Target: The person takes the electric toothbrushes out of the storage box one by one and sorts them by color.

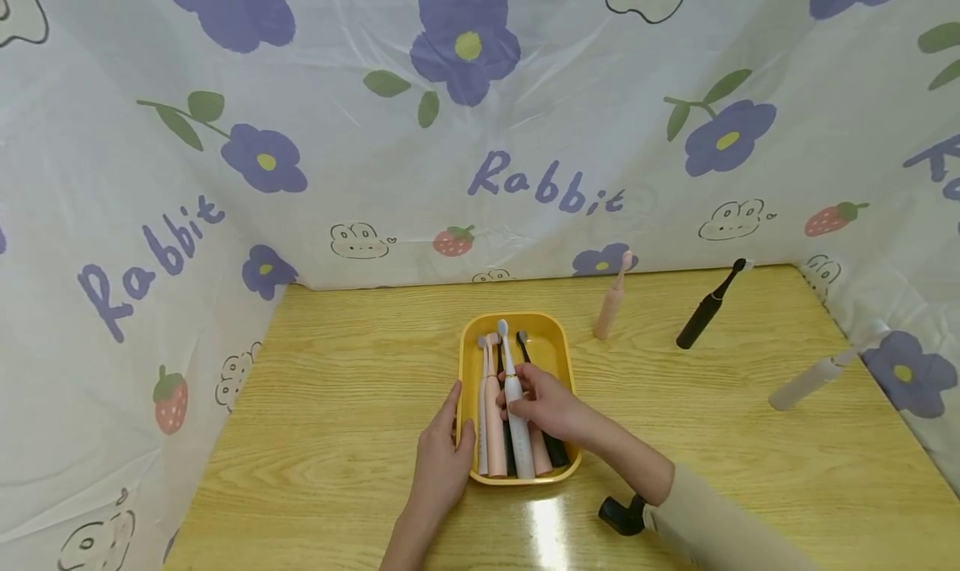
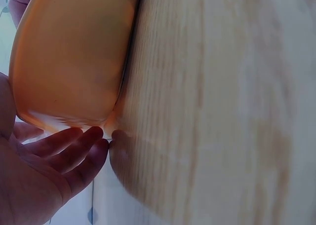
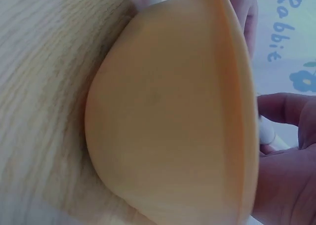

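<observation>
A yellow tray (image 1: 551, 350) holds several electric toothbrushes in white, pink and black, lying lengthwise with their heads toward the far end. My right hand (image 1: 558, 408) reaches over the tray's right side and grips a white electric toothbrush (image 1: 522, 450) by its handle, above the others. In the right wrist view, part of that white handle shows between thumb and fingers, past the rim. My left hand (image 1: 441, 464) holds the tray's left side, thumb at the rim and fingers against the outer wall (image 2: 74, 52).
Three toothbrushes stand tilted at the right of the wooden table (image 1: 352, 404): a pink one (image 1: 609, 308), a black one (image 1: 701, 317) and a white one (image 1: 806, 383). A patterned curtain (image 1: 360, 162) rises behind. A black device (image 1: 622, 514) sits at my right wrist.
</observation>
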`<state>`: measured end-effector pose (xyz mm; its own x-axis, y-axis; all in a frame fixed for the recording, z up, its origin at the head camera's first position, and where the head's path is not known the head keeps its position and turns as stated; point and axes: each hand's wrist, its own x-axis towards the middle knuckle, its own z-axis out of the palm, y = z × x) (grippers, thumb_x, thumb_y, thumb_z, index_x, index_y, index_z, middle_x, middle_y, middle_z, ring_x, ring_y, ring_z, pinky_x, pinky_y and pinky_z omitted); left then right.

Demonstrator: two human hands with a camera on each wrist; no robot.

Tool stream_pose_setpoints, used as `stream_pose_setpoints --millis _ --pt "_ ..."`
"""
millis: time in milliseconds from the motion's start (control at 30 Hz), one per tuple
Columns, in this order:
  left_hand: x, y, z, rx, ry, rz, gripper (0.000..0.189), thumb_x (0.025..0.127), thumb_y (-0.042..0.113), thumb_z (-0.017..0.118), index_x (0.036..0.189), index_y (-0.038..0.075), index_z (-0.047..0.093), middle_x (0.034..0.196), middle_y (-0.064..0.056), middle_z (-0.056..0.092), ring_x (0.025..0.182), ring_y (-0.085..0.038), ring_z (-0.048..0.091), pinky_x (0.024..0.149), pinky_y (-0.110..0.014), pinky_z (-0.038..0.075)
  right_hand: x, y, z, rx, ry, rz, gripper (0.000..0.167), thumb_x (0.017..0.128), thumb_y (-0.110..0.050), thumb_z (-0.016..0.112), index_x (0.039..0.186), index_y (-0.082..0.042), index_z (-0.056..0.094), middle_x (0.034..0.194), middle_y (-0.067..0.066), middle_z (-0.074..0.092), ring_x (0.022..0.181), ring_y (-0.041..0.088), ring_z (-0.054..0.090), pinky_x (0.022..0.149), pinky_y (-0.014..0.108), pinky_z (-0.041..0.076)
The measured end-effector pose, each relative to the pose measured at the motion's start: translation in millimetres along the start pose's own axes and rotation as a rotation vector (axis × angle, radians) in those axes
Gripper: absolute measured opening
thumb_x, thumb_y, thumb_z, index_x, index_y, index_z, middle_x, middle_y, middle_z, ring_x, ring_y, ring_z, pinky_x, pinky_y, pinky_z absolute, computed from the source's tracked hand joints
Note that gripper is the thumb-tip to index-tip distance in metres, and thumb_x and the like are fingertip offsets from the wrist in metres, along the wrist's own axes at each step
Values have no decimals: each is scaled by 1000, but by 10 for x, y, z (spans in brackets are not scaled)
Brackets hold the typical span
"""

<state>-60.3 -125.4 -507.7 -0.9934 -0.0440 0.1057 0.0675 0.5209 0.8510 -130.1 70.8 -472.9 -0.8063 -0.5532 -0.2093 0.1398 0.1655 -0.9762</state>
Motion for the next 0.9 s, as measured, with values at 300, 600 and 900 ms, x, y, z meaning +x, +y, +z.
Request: stream_pose_setpoints --millis 300,600,900 --pt "-3 -6 -3 -4 -2 -11 58 102 4 58 157 4 40 153 -18 48 129 -31 55 95 -50 51 -138 -67 -36 -214 -26 -99 43 104 -4 52 144 7 41 118 24 63 92 25 65 68 41 56" --pt "-2 -11 -5 14 6 15 58 101 2 58 156 3 41 152 -18 49 113 -26 60 87 -43 53 -258 -41 -24 -202 21 -210 34 102 -1 58 134 6 48 115 25 65 94 23 67 72 36 57" --pt "-11 0 1 1 13 17 58 101 2 57 156 1 40 152 -20 48 130 -33 54 98 -52 50 -321 -56 -93 -202 66 -275 38 102 -1 59 138 4 48 119 26 64 100 31 67 72 41 58"
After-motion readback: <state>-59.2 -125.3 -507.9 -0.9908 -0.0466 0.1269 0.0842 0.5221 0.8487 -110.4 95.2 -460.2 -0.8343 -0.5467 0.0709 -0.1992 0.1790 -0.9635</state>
